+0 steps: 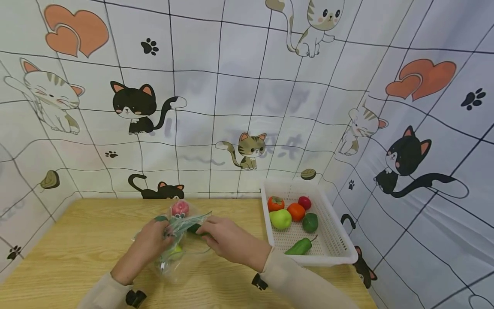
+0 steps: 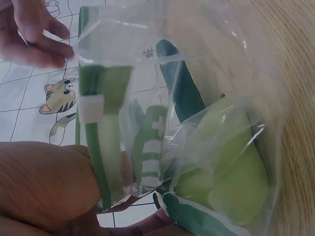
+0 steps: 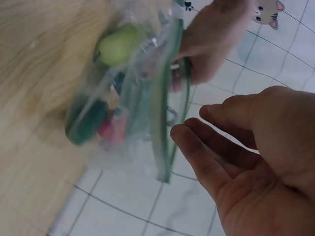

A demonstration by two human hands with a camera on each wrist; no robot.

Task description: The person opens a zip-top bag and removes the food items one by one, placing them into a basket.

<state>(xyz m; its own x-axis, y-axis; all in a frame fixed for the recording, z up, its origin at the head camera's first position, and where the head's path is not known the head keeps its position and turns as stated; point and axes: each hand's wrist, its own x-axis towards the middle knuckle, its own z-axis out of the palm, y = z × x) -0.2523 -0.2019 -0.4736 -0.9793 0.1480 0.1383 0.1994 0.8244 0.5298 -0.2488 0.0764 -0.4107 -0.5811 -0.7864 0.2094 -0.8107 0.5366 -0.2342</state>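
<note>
A clear zip bag with a green seal strip lies on its side over the table. Inside it show a yellow-green pear, a long dark green vegetable like a cucumber, and a pink round thing. My left hand grips the bag at its mouth, thumb on one side and fingers behind. At the other end of the mouth is my right hand; in the right wrist view its thumb and fingers are apart, fingertips beside the seal strip, touching or nearly so.
A white plastic basket stands on the right of the wooden table. It holds a persimmon, a green apple, an orange-red fruit, a green pepper and other produce. A cat-print cloth hangs behind.
</note>
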